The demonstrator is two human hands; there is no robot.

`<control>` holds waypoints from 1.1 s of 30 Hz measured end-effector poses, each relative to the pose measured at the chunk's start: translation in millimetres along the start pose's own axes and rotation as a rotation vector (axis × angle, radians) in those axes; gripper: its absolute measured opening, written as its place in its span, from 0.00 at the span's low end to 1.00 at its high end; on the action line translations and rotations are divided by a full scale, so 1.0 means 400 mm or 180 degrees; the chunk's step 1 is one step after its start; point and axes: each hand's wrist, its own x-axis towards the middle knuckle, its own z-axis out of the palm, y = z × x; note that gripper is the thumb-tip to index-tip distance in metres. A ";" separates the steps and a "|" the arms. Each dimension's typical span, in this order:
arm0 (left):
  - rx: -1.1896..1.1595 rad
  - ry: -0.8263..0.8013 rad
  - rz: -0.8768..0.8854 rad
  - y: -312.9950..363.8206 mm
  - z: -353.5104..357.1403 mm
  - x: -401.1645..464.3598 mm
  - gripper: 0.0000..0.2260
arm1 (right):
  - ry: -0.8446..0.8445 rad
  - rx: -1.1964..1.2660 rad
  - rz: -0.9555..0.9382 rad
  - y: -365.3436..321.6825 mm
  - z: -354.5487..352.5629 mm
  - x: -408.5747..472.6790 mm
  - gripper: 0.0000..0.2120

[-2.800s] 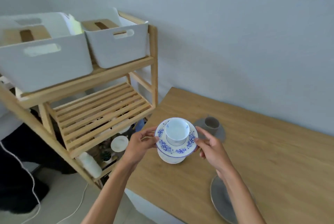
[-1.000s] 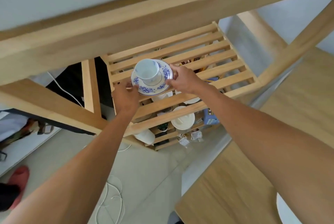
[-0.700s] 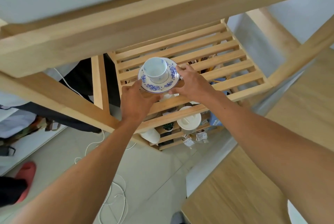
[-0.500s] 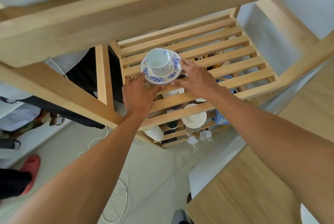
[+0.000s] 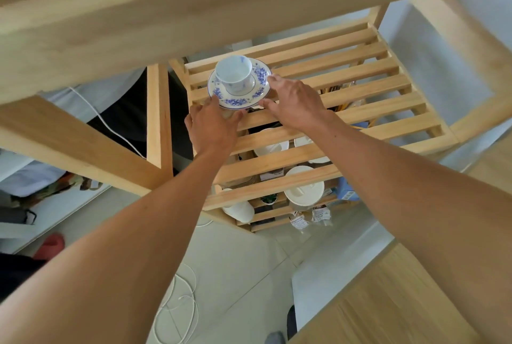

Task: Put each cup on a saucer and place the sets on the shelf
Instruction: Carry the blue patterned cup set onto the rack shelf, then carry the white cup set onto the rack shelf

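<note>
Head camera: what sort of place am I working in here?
Probably a home or small living space, not a workshop. A slatted wooden shelf stands on a tiled floor, a blue-patterned saucer with its cup sits on it, and a slipper lies nearby.

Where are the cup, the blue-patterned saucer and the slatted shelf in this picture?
cup (image 5: 234,70): head view, on its white inside.
saucer (image 5: 238,101): head view, on its blue floral rim nearest the camera.
slatted shelf (image 5: 374,103): head view, on a bare wooden slat.
</note>
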 end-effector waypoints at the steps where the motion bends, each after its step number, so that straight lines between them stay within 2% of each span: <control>1: 0.0012 -0.0022 0.0017 0.000 0.002 0.008 0.29 | -0.0015 0.0000 0.0017 0.000 0.000 0.006 0.24; 9: -0.0118 -0.0282 0.0069 0.011 -0.022 -0.002 0.35 | -0.0130 0.0168 0.0224 -0.018 -0.017 -0.013 0.24; 17: -0.0242 -0.0610 0.0244 0.024 -0.128 -0.121 0.27 | -0.0435 0.0794 0.0613 -0.060 -0.115 -0.152 0.22; 20: -0.0540 -0.0730 0.0363 0.036 -0.178 -0.178 0.26 | -0.0471 0.0956 0.0748 -0.081 -0.172 -0.220 0.21; 28: -0.1083 -0.0922 0.0805 0.097 -0.333 -0.365 0.26 | -0.0146 0.1486 0.0925 -0.128 -0.336 -0.507 0.18; 33: -0.1441 -0.1101 0.1157 0.168 -0.405 -0.513 0.24 | 0.0456 0.1818 0.1298 -0.138 -0.443 -0.733 0.17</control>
